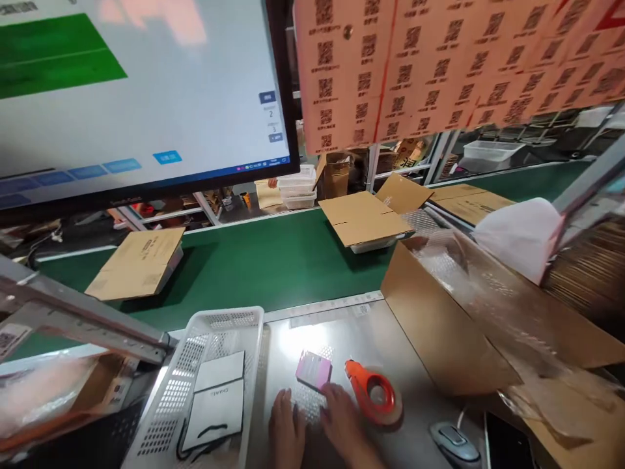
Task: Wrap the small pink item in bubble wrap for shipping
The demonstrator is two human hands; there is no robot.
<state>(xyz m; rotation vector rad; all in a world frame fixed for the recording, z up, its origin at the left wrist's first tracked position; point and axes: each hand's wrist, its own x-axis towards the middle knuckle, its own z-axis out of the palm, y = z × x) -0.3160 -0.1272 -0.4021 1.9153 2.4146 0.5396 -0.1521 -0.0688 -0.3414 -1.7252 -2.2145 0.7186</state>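
Both hands (312,423) on bubble wrap (305,400), small glossy pink box (313,369)

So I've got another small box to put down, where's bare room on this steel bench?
Free: the steel bench between the white basket and the open carton, behind the pink box. Also the green belt between the two flat cartons. Crowded: the near edge, with both hands, the orange tape dispenser and the mouse.
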